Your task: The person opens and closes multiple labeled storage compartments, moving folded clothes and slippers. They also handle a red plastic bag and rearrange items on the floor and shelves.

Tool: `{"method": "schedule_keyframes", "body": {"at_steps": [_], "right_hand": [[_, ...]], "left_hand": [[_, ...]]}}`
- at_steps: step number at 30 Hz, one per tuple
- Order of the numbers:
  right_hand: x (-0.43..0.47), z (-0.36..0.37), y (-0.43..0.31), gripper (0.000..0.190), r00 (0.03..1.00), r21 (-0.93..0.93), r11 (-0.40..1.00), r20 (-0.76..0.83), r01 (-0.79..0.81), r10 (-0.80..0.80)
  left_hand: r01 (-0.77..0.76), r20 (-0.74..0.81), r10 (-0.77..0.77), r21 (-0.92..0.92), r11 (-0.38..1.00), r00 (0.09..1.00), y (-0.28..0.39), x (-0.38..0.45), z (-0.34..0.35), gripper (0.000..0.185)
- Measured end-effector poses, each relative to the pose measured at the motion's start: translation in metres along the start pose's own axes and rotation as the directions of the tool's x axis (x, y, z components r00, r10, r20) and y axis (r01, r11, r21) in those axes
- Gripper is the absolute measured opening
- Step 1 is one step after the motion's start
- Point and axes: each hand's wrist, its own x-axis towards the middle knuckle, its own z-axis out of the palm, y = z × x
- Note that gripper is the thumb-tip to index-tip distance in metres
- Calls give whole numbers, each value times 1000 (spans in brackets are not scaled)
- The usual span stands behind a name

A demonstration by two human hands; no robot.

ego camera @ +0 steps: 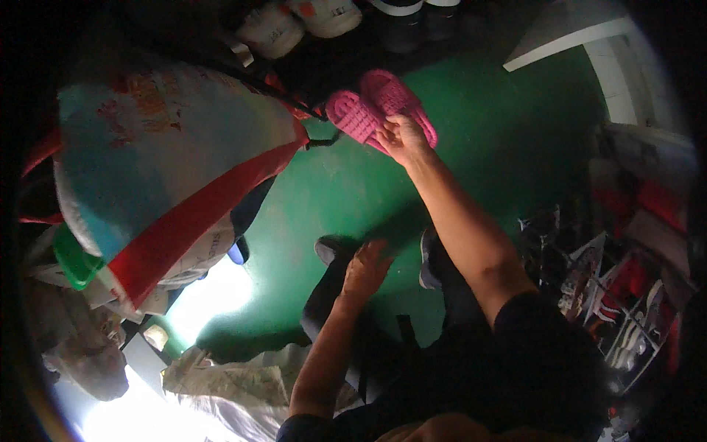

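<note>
A pair of pink textured slide slippers (362,116) is held side by side at the upper middle, over the green floor (342,188). My right hand (404,138) grips them at their near edge, fingers on one slipper and the arm stretched forward. My left hand (367,268) is near my lap, palm down and slightly blurred, with nothing visible in it. Part of its fingers is in shadow, and it is apart from the slippers. My shoes show on the floor on either side of it.
A large woven bag (182,149) with a red edge stands at the left. Pale shoes (326,16) line the dark top edge. A white-edged piece of furniture (569,41) is upper right. A wire rack (624,309) with several items stands at the right. Crumpled sacking (237,381) lies bottom left.
</note>
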Motion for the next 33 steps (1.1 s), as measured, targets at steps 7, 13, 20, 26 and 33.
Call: {"method": "schedule_keyframes", "body": {"at_steps": [7,13,20,26,33], "right_hand": [[100,63,13,13,978,117,993,208,-17,-8],[190,110,25,35,834,205,978,535,29,-137],[185,145,32,39,737,82,976,644,202,-207],[197,74,-27,27,618,-290,714,747,637,-247],[132,14,-29,28,656,-690,119,600,714,-458]], "left_hand": [[-55,-91,73,183,982,993,14,52,-54,52],[-75,-203,127,248,966,971,28,29,-63,59],[68,-145,-25,296,953,989,21,-15,-48,66],[-102,-187,165,304,947,968,37,-5,-48,65],[-33,-96,58,246,969,994,39,-18,-50,65]]}}
